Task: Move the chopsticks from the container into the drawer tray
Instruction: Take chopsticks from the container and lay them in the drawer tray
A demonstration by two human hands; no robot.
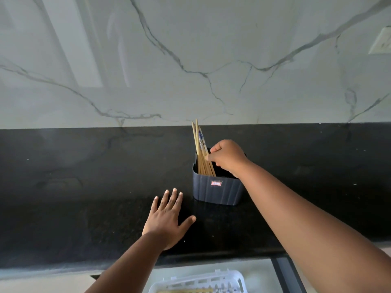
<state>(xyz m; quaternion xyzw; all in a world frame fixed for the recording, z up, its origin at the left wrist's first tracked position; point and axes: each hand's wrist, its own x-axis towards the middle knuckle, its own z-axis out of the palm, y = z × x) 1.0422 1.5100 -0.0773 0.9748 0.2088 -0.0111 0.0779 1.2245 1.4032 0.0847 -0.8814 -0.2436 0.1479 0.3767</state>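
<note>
A dark blue ribbed container (pixel 215 190) stands on the black countertop (pixel 84 187) near the wall. Several wooden chopsticks (pixel 200 144) lean in its left side, one with a blue pattern. My right hand (pixel 227 157) reaches over the container's opening, and its fingers pinch the chopsticks just above the rim. My left hand (pixel 168 216) rests flat on the counter, fingers spread, just left of and in front of the container. At the bottom edge, a white slotted tray (pixel 198 282) lies in the open drawer, with some wooden chopsticks (pixel 186 291) barely visible in it.
A white marble backsplash (pixel 190 60) rises behind the counter, with a wall outlet plate (pixel 380 41) at the far right. The open drawer (pixel 254 271) lies below the counter's front edge, with a dark frame on its right side.
</note>
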